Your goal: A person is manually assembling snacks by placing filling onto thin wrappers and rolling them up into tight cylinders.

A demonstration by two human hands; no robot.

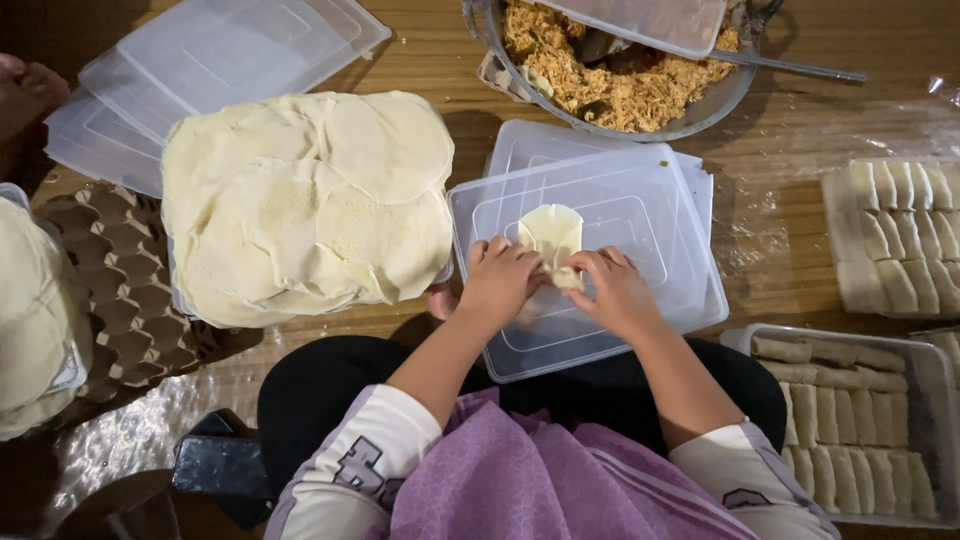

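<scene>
Two hands, left [500, 280] and right [617, 292], one wrapper [552, 232], one bowl [560, 112] of filling, two trays [925, 350] of rolls.

Both hands [560, 285] folding wrapper [552, 235].

Only one view is given, taken from the person's head. The floor is seen from straight above and quite close, with the hands near the middle.

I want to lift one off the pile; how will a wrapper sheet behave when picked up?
Probably floppy: the sheets on the pile drape and wrinkle at their edges. Likely light and easy to tear, since they look very thin. The wrapper under both hands' fingers folds readily, so it should sag unless supported.
</scene>
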